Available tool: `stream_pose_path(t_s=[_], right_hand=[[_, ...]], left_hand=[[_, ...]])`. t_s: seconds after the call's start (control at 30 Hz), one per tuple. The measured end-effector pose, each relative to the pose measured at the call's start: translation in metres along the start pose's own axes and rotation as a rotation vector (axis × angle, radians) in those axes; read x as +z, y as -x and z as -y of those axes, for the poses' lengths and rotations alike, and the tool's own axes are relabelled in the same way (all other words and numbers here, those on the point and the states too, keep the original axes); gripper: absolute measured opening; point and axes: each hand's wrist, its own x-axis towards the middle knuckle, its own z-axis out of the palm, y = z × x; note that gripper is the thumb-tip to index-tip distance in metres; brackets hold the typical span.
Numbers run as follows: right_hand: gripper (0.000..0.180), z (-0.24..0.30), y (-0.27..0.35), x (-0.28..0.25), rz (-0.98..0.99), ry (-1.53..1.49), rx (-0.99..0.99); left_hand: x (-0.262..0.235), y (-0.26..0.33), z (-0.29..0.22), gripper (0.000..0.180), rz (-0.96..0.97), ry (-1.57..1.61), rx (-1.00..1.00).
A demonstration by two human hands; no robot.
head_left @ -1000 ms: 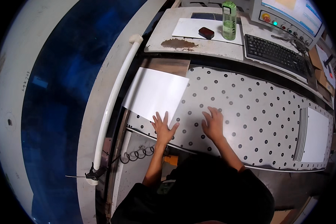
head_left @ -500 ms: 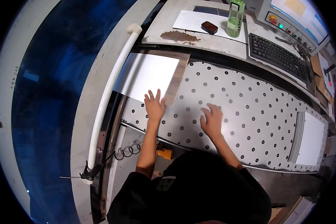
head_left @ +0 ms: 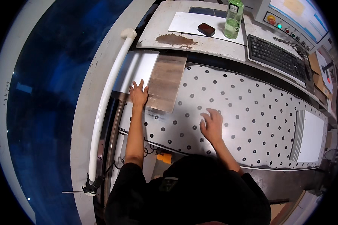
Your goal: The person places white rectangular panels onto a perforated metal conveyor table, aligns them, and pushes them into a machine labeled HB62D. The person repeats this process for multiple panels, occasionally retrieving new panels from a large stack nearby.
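Note:
My left hand lies with fingers spread on the near right corner of a flat white sheet. The sheet's far-left part passes beneath a white tube. Under and beside it is a brown wood-grain board, its right part uncovered. My right hand is over the grey table with black dots, fingers loosely curved and apart, holding nothing. Whether it touches the surface I cannot tell.
A white tube runs along the left, beside a dark blue panel. Grey strips and a white sheet lie at the table's right end. Behind are a keyboard, a green bottle and a small dark box.
The white sheet has slid left under the tube, with my left hand moving along on it. More of the wood-grain board shows. My right hand has hardly moved.

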Motion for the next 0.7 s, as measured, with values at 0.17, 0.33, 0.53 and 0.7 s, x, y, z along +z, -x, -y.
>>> stream_pose_path(t_s=[0.17, 0.33, 0.53, 0.7], right_hand=[[0.03, 0.001, 0.001, -0.001, 0.0, 0.022, -0.007], [0.031, 0.002, 0.0, -0.001, 0.008, 0.032, -0.023], [0.032, 0.0, 0.002, 0.001, -0.005, 0.047, -0.066], [0.042, 0.001, 0.001, 0.003, 0.032, 0.066, -0.073]], left_hand=[[0.002, 0.003, 0.003, 0.056, -0.013, 0.001, 0.012], [0.005, 0.004, 0.004, 0.056, -0.051, 0.008, 0.022], [0.021, -0.004, 0.06, 0.064, -0.088, 0.817, 0.04], [0.037, 0.021, 0.114, 0.092, -0.149, 0.191, -0.558]])
